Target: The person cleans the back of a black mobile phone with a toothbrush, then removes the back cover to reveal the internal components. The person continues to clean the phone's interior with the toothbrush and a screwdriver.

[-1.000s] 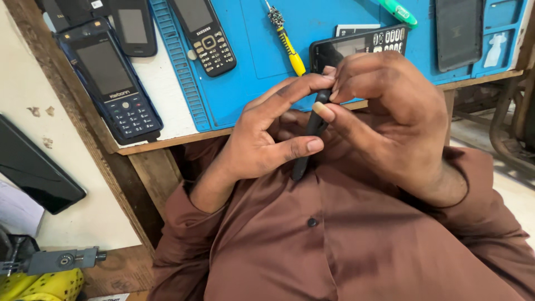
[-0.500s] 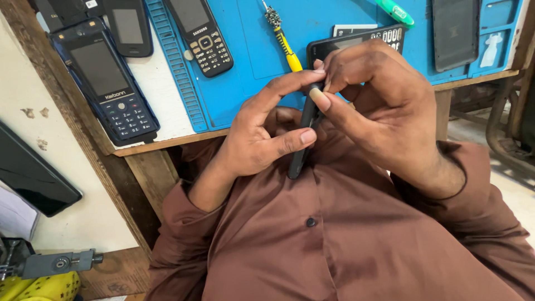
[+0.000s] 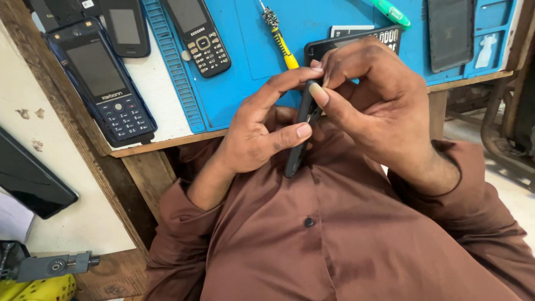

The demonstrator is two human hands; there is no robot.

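Both of my hands hold a slim black phone (image 3: 296,149) edge-on, just below the bench's front edge and above my brown shirt. My left hand (image 3: 253,134) grips its lower part, thumb against the side and forefinger arched over the top. My right hand (image 3: 379,106) pinches the phone's top end with its thumb and fingertips. Most of the phone is hidden by my fingers.
A blue work mat (image 3: 234,83) on the wooden bench (image 3: 139,167) carries a black keypad phone (image 3: 198,33), a yellow-handled screwdriver (image 3: 281,42), a green pen (image 3: 393,12), a black rectangular part (image 3: 448,28). A dark blue keypad phone (image 3: 103,83) lies at left.
My hands and the phone have stayed in nearly the same place; the right-hand fingers have shifted slightly at the phone's top end.
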